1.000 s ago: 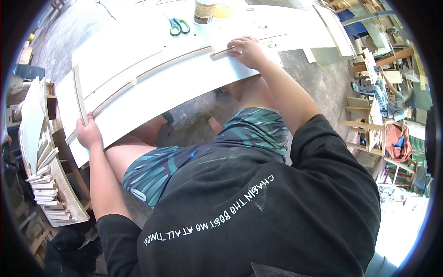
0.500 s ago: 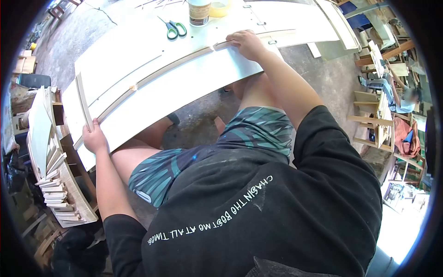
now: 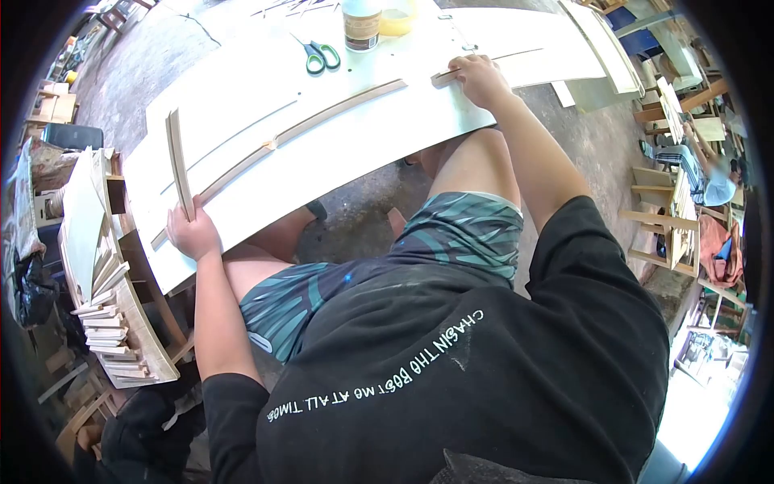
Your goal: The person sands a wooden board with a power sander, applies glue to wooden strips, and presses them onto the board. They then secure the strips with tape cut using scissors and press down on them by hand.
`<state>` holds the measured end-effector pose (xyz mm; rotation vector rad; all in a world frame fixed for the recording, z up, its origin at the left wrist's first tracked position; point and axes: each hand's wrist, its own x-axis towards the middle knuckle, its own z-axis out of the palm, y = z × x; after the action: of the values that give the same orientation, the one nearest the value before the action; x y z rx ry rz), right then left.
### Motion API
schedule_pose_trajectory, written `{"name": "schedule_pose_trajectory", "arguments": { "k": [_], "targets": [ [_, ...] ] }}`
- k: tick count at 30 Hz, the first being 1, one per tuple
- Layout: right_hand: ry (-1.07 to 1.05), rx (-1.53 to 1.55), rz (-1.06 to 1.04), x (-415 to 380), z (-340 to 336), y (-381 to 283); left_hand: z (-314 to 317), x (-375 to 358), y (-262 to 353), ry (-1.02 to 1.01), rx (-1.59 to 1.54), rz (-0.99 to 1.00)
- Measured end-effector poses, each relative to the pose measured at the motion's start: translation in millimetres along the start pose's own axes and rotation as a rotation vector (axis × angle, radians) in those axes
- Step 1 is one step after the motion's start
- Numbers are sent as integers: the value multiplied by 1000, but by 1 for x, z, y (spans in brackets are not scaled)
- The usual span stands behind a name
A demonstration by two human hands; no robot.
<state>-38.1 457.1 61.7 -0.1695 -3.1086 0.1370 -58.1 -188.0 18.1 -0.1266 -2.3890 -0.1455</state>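
A white panel (image 3: 347, 149) lies across my lap with a long wooden strip (image 3: 339, 109) along it. My left hand (image 3: 194, 229) is closed around the near end of another wooden strip (image 3: 179, 161), which points away from me over the panel's left part. At the right, my right hand (image 3: 481, 81) grips a thin wooden strip (image 3: 446, 78), its left end apart from the long strip. Part of that strip is hidden under my fingers. Green-and-black scissors (image 3: 321, 58) rest beyond the long strip.
A labelled tub (image 3: 361, 28) and a yellowish container (image 3: 396, 18) stand at the panel's far side. On the left is a stack of cut wood pieces (image 3: 105, 343). Another person (image 3: 713, 181) sits at the far right near wooden frames (image 3: 661, 218).
My right hand has shifted right with its strip, opening a gap from the long strip. My left hand's strip has turned slightly and appears raised. The whole view has shifted a little.
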Motion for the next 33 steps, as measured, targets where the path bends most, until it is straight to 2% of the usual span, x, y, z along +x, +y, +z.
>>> {"name": "schedule_pose_trajectory", "arguments": {
  "k": [3, 5, 6, 7, 9, 11, 13, 16, 19, 20, 21, 23, 25, 27, 28, 31, 33],
  "targets": [
    [68, 3, -39, -23, -17, -18, -17, -11, 33, -190, -325, -204],
    [63, 95, -126, -45, -21, -46, -37, -16, 63, -358, -529, -134],
    [110, 61, -283, -52, -2, -55, -44, -17, 77, -465, -581, -131],
    [39, 134, -313, -66, -9, -85, -55, -11, 97, -520, -603, -95],
    [25, 245, -440, -90, -1, -139, -53, -12, 118, -668, -738, -267],
    [21, 331, -594, -90, 12, -168, -53, -1, 135, -736, -752, -289],
    [101, 319, -592, -86, 21, -182, -52, 3, 153, -774, -778, -297],
    [86, 322, -480, -80, 35, -163, -46, 5, 176, -763, -809, -246],
    [151, 312, -195, -90, 20, -137, -44, 7, 197, -562, -696, -51],
    [238, 443, -85, -92, 17, -131, -56, 18, 209, -676, -688, -109],
    [323, 571, 27, -94, 14, -125, -52, 20, 214, -695, -658, -21],
    [660, 582, -75, -92, 6, -112, -38, 28, 226, -730, -597, 156],
    [605, 491, -164, -97, -11, -107, -31, 20, 236, -689, -564, 312],
    [207, 246, -248, -101, -24, -117, -35, 16, 246, -703, -574, 410],
    [97, 126, -344, -100, -20, -122, -23, 11, 246, -760, -625, 438],
    [-188, -16, -394, -91, -15, -135, -13, 7, 251, -740, -692, 457],
    [-220, 21, -417, -83, -23, -134, -19, 11, 245, -656, -683, 430]
  ]
}}
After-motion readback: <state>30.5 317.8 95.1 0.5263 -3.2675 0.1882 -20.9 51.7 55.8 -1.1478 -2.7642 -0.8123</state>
